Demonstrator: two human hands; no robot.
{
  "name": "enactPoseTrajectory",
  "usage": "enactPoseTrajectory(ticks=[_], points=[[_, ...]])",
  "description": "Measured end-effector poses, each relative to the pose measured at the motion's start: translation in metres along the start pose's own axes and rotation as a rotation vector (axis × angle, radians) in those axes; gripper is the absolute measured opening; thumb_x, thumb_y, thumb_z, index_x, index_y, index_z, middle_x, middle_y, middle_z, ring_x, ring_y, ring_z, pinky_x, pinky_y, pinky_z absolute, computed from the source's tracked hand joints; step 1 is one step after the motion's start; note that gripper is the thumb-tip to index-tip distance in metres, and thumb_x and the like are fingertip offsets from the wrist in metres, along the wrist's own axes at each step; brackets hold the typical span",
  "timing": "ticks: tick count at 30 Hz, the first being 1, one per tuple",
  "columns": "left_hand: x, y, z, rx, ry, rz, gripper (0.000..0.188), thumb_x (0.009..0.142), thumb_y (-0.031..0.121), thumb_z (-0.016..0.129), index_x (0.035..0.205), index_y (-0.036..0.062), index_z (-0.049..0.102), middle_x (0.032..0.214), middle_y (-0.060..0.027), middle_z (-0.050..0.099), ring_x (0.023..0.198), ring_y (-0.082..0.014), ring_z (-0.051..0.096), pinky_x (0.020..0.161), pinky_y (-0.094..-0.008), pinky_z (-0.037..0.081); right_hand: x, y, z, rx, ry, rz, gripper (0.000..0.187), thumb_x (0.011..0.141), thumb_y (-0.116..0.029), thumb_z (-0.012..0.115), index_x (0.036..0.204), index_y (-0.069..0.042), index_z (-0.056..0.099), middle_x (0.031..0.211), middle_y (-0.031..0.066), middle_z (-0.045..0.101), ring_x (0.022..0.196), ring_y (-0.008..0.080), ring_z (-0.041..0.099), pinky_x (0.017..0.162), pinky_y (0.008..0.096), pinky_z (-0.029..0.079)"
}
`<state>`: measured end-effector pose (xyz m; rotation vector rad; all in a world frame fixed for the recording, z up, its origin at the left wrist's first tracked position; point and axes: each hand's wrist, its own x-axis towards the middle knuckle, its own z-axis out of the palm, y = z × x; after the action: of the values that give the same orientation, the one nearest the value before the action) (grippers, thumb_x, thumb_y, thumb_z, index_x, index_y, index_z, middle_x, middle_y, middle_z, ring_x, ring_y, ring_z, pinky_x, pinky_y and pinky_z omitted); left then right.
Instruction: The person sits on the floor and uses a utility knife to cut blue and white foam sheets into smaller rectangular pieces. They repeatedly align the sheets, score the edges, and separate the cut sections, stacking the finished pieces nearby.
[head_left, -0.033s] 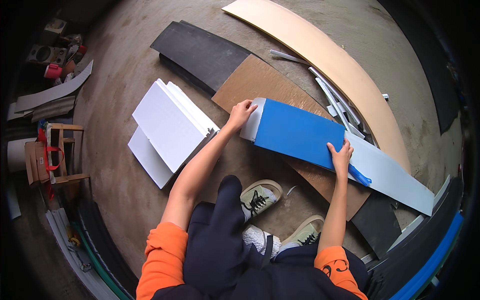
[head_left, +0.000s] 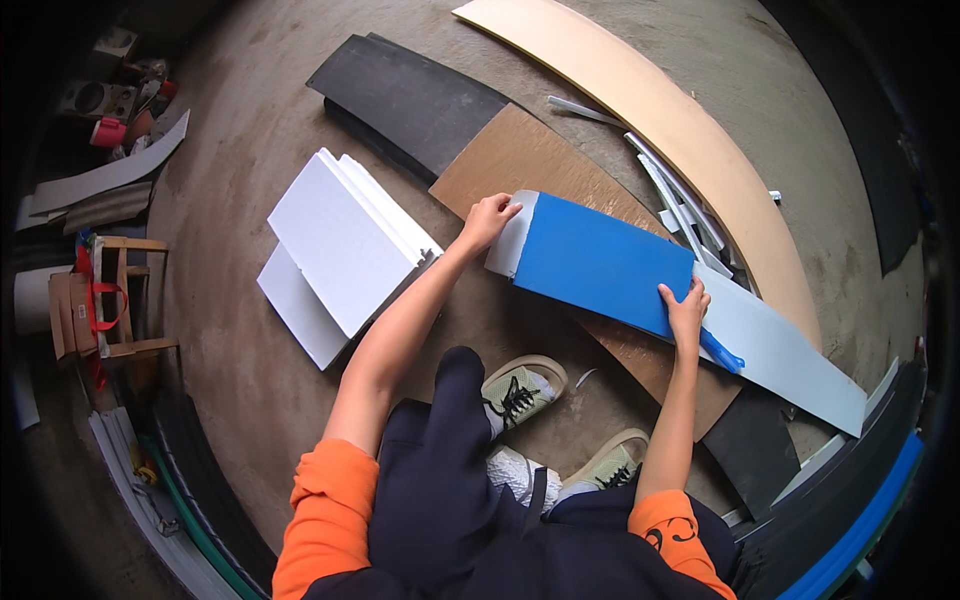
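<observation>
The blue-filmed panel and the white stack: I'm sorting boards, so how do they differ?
The blue-filmed panel is one long sheet, its film partly peeled off; the white stack is several bare boards piled up. The left hand and right hand rest on the panel; the stack lies untouched. Both lie flat on the floor.

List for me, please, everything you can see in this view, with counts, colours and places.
panel with blue film: one, pale grey, film part peeled, centre-right on floor
white boards: a stack, count unclear, left of centre
brown board: one, under the panel
black sheet: one, top centre
beige curved board: one, top right
pale strips: several, right of the panel
wooden frame: one, far left
concrete floor: grey
shoes: two, pale green, lower centre
left hand: on panel's left end
right hand: on film edge
</observation>
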<state>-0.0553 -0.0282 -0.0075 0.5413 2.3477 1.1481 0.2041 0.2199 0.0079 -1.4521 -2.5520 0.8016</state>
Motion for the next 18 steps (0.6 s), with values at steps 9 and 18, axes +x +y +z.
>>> enactPoseTrajectory(ticks=[9,18], points=[[0.018,0.016,0.009,-0.026,0.036,-0.041,0.031,0.079,0.033,0.053,0.091,0.0049,0.057,0.084,-0.0151,0.061,0.081,-0.0292,0.059,0.070,-0.0366,0.044,0.006,-0.001,-0.001,-0.022,0.012,-0.005,0.073,0.068,-0.034,0.068,0.123,-0.003,0.031,0.109,0.0242,0.037,0.099,0.0414,0.041,0.087,0.0434,0.035],[0.001,0.012,0.016,-0.005,0.240,0.147,0.025,0.077,0.019,0.058,0.097,0.0035,0.056,0.100,-0.0137,0.051,0.089,-0.0298,0.053,0.078,-0.0367,0.042,0.002,-0.010,0.004,-0.020,0.008,0.046,0.073,0.069,-0.034,0.068,0.124,-0.003,0.032,0.108,0.0232,0.037,0.099,0.0398,0.041,0.087,0.0428,0.036]])
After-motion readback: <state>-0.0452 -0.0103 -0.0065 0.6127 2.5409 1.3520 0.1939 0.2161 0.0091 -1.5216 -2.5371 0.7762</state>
